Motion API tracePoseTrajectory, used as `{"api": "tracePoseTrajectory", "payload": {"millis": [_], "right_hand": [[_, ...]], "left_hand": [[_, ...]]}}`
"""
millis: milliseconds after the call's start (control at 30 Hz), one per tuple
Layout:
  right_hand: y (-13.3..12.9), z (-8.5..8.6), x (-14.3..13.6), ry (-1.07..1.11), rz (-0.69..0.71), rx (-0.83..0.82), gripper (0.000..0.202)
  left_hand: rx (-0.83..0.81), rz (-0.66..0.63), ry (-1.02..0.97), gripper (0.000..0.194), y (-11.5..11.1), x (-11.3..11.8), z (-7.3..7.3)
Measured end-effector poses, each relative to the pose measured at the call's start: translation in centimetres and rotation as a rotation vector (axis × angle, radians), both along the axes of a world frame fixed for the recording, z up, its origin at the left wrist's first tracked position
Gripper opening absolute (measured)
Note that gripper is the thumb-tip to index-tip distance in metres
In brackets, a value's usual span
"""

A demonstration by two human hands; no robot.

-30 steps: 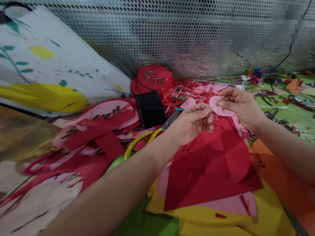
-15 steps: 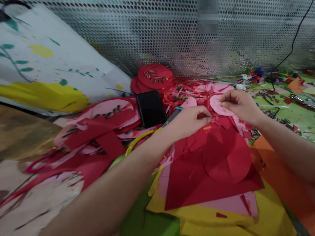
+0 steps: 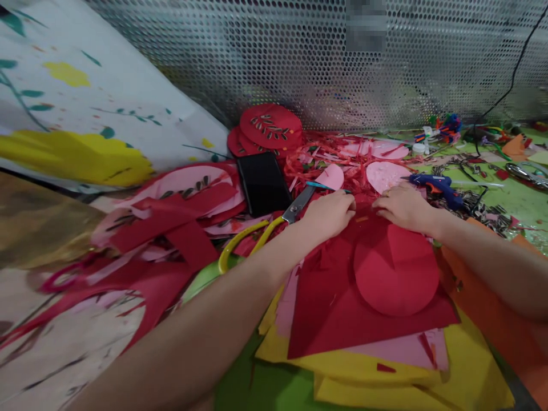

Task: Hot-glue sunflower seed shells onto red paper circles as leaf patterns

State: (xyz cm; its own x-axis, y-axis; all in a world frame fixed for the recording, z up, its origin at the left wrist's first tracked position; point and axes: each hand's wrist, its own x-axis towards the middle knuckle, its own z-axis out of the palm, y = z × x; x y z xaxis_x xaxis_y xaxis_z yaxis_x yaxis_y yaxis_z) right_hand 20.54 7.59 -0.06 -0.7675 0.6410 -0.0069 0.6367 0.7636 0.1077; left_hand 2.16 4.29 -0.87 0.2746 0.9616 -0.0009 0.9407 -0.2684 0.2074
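Observation:
My left hand [image 3: 331, 214] rests on red paper scraps with its fingers curled down; its fingertips are partly hidden, and I cannot make out what they hold. Just right of it, my right hand [image 3: 405, 206] reaches in over the scraps, fingers stretched and slightly apart. Between and below the hands lies a dark red sheet [image 3: 334, 328], with a red paper circle [image 3: 396, 274] on top that has a slit to its middle. Yellow-handled scissors [image 3: 297, 205] lie partly behind my left forearm. Pink paper pieces [image 3: 383, 174] lie just beyond the hands.
A blue glue gun [image 3: 440, 185] lies beyond my right hand. A black phone [image 3: 263, 182] lies left of the scissors, near red discs with leaf shapes [image 3: 272, 127]. Yellow sheets [image 3: 368, 391] lie beneath the red one. A perforated metal panel [image 3: 274, 63] stands behind.
My right hand has come down and nearer, away from the pink piece, onto the red scraps. My left hand has shifted slightly down. The glue gun now shows, and more of the scissors.

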Motion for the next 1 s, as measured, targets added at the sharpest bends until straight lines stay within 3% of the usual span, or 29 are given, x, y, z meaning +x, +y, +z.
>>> {"api": "tracePoseTrajectory", "payload": {"millis": [100,200,333,467,633,733,833,933,1000], "right_hand": [[0.2,0.1,0.1,0.007,-0.028,-0.021,0.028],[0.4,1.1,0.3,0.112,-0.054,-0.042,0.029],[0.0,3.6,0.9,0.436,-0.082,-0.176,0.025],[-1.3,5.5,1.2,0.644,0.021,-0.314,0.025],[-2.9,6.3,0.9,0.745,0.084,-0.365,0.013],[-3.4,7.2,1.1,0.715,0.052,-0.327,0.009],[-3.4,8.6,2.1,0.601,0.020,-0.241,0.009],[-1.8,9.2,4.3,0.384,0.019,-0.212,0.009],[0.2,8.7,6.1,0.267,0.002,-0.183,0.016]], "left_hand": [[0.014,0.031,-0.094,0.012,0.2,-0.1,-0.4],[0.049,0.050,-0.267,0.012,0.2,0.0,0.1],[0.157,0.072,-0.876,0.003,-0.7,1.2,2.5],[-0.086,0.118,-1.436,0.011,-2.6,3.0,4.3],[-0.337,0.175,-1.738,0.018,-4.2,4.4,4.5],[-0.354,0.152,-1.732,0.014,-4.4,4.3,4.7],[-0.219,0.046,-1.555,0.008,-4.5,4.1,4.8],[-0.125,-0.176,-1.054,0.011,-5.6,4.4,4.4],[-0.141,-0.379,-0.645,0.024,-7.0,5.0,3.6]]}}
